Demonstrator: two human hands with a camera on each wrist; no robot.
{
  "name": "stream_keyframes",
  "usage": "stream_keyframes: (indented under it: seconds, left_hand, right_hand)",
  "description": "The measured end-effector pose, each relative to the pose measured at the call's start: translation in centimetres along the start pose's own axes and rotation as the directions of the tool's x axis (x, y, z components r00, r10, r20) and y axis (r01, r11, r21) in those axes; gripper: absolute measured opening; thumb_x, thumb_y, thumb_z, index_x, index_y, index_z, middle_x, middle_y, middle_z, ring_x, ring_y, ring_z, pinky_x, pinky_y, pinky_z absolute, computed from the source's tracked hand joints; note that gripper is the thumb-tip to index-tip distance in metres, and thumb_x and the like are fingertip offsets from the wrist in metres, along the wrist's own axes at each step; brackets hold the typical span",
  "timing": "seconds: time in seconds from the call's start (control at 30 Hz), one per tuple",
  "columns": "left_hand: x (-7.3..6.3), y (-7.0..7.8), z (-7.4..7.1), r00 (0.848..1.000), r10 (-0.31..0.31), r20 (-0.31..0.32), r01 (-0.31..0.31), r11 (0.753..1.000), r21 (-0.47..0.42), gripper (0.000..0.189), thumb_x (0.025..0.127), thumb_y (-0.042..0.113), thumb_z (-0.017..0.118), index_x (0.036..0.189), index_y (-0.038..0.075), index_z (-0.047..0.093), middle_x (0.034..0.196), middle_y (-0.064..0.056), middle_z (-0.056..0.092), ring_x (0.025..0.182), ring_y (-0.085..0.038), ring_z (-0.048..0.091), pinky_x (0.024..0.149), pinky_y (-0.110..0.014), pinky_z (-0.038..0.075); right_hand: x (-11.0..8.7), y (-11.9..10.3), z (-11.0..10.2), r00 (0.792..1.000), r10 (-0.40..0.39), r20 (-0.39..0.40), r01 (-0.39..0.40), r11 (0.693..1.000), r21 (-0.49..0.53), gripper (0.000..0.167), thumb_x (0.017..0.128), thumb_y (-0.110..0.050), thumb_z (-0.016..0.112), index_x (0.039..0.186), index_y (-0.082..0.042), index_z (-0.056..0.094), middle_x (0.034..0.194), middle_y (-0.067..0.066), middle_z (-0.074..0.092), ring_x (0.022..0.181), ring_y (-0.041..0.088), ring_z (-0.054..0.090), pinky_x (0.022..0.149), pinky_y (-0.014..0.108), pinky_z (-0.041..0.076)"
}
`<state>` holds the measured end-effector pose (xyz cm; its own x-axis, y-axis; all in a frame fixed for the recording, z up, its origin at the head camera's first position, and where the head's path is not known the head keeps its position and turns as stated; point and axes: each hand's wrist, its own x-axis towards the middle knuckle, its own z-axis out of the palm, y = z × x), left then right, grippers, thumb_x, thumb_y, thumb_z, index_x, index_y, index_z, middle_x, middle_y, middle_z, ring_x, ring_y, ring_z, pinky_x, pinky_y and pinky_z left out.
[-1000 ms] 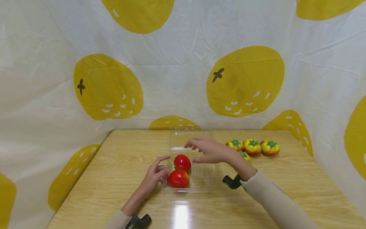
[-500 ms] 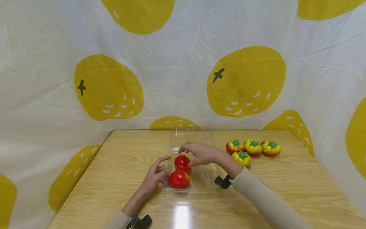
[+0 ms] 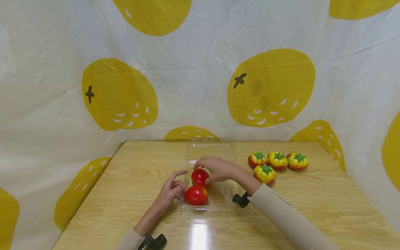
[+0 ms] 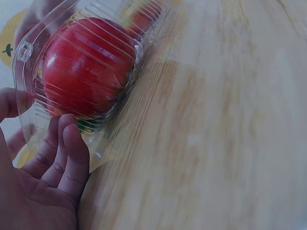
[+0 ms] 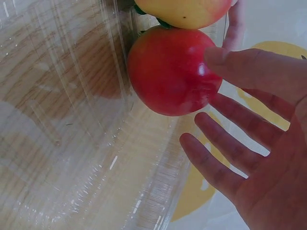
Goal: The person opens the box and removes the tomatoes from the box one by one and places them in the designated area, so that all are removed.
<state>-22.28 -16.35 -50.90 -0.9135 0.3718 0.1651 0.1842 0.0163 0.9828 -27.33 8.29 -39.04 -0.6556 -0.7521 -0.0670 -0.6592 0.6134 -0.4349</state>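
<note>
Two red tomatoes lie stem down, close together, in the left part of a clear plastic clamshell box (image 3: 223,195). My right hand (image 3: 218,169) reaches over the box and pinches the far tomato (image 3: 199,176), thumb on its near right side and forefinger round its far side. In the right wrist view the other fingers (image 5: 223,143) spread apart, off the fruit. My left hand (image 3: 170,191) holds the box's left rim beside the near tomato (image 3: 196,196), forefinger stretched out along the edge. Seen from the left wrist, fingertips (image 4: 72,136) press the ribbed wall.
The box's transparent lid (image 3: 210,152) lies folded open toward the back. To the right, several yellow-red tomatoes (image 3: 265,174) with green leafy tops are grouped on the wooden table (image 3: 143,159). A white cloth (image 3: 190,97) with yellow fruit prints hangs behind the table.
My right hand has moved left and slightly down, from beside the far tomato to a hold around it. The left hand and both red tomatoes stay in place.
</note>
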Motion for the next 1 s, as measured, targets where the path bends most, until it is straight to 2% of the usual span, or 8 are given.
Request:
stream_keyframes:
  seconds: [0.23,0.43,0.8,1.0]
  left_hand:
    - [0.02,0.12,-0.01,1.0,0.009,0.004,-0.009,1.0,-0.008,0.053,0.104,0.007,0.052,0.154,0.003,0.038,0.078,0.0,0.061,0.056,-0.009,0.06,0.054,-0.023,0.056]
    - [0.02,0.11,-0.02,1.0,0.018,0.006,-0.018,1.0,-0.022,0.054,0.103,0.006,0.052,0.154,0.001,0.037,0.076,0.001,0.06,0.055,-0.008,0.059,0.053,-0.023,0.056]
    - [-0.01,-0.02,-0.06,1.0,0.018,0.009,-0.018,1.0,-0.019,0.053,0.103,0.006,0.052,0.154,0.002,0.038,0.077,0.001,0.061,0.056,-0.008,0.059,0.053,-0.023,0.056]
    - [0.04,0.01,0.0,1.0,0.025,0.015,-0.025,0.999,-0.024,0.053,0.104,0.005,0.05,0.155,0.001,0.037,0.077,0.0,0.061,0.056,-0.008,0.059,0.053,-0.023,0.056]
  right_hand:
    - [0.19,0.01,0.05,1.0,-0.019,0.013,0.019,1.0,-0.006,0.054,0.079,0.0,0.083,0.129,-0.014,0.069,0.131,0.004,0.068,0.124,0.029,0.062,0.108,0.048,0.053]
    - [0.57,0.22,0.39,0.999,-0.033,0.019,0.034,0.998,-0.054,0.053,0.078,0.0,0.084,0.127,-0.015,0.07,0.126,0.001,0.069,0.117,0.021,0.063,0.105,0.043,0.055]
    - [0.8,-0.14,0.63,0.999,0.026,0.036,-0.023,0.997,-0.076,0.055,0.077,-0.005,0.088,0.127,-0.019,0.07,0.124,0.001,0.066,0.114,0.02,0.061,0.101,0.042,0.056]
    - [0.75,-0.23,0.62,0.998,0.034,0.047,-0.03,0.997,-0.077,0.058,0.075,-0.006,0.089,0.128,-0.017,0.07,0.124,0.002,0.064,0.112,0.021,0.06,0.098,0.042,0.057]
